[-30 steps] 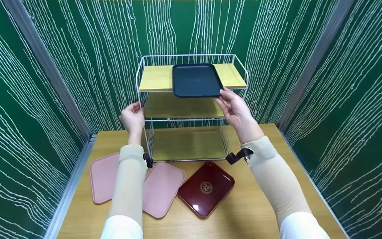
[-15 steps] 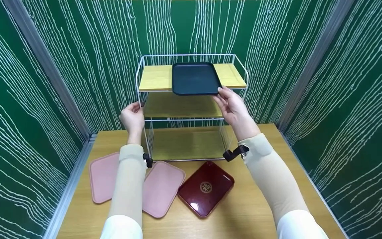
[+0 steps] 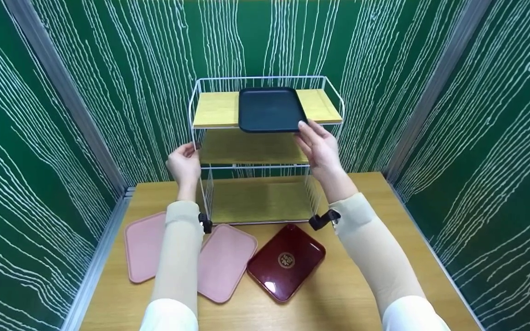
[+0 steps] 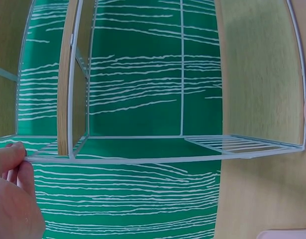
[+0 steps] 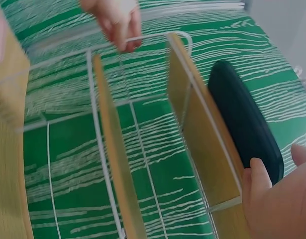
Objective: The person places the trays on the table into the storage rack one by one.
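A white wire rack [image 3: 192, 120] with three wooden shelves stands at the back of the table. A dark tray [image 3: 269, 109] lies flat on its top shelf, near the middle. My right hand [image 3: 320, 145] reaches up with fingers nearly straight, its fingertips touching the tray's front right corner. In the right wrist view the dark tray [image 5: 242, 119] rests on the shelf board with my right hand [image 5: 282, 199] against its near edge. My left hand [image 3: 184, 162] grips the rack's front left upright at middle-shelf height. The left wrist view shows my left hand [image 4: 13, 199] pinching the rack's wire [image 4: 143, 159].
Two pink trays [image 3: 141, 246] [image 3: 226, 262] and a dark red tray [image 3: 285, 262] with a gold emblem lie on the wooden table [image 3: 361, 294] in front of the rack. Green patterned walls close in on three sides. The middle and bottom shelves hold nothing.
The dark tray has slid a little further back onto the top shelf. My right hand has shifted slightly left, from holding the corner to touching it. The left hand has not moved.
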The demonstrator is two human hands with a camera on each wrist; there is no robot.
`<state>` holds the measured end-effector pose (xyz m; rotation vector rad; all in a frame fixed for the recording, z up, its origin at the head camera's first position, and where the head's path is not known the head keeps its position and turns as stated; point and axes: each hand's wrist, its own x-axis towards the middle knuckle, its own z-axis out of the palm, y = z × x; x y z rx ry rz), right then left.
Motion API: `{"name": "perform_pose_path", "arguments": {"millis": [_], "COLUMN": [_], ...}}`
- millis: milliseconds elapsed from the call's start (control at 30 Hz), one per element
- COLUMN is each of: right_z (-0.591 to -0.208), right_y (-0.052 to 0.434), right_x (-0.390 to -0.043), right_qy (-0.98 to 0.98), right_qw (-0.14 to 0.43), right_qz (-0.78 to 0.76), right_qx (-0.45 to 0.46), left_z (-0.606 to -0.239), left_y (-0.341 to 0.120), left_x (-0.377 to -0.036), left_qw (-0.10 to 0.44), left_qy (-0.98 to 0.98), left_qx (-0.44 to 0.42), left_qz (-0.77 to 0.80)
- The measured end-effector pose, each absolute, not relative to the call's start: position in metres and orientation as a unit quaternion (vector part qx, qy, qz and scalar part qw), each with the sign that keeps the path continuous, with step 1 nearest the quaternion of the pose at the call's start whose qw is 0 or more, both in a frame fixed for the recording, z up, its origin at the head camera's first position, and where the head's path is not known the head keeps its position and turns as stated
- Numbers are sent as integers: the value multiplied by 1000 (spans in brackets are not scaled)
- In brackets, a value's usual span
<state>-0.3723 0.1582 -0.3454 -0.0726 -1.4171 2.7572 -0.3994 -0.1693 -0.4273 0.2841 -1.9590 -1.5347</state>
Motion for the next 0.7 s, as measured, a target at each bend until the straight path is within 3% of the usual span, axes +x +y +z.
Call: {"name": "perform_pose_path", "arguments": {"millis": [300,700], "right_z": [-365,-371], "right_y": [153,144], "right_x": [-373,-381], "right_qy": [-649,-679], "right_qw": [187,301], "right_qz": [736,668], "right_qx": [37,32], "left_z": [-428,-429], "left_y": [-169,-169], "left_x": [-398,-400], "left_qw": [314,312], "left_qy": [-740,-744], "left_qx": [108,113], "left_qz": [-585,-580]}}
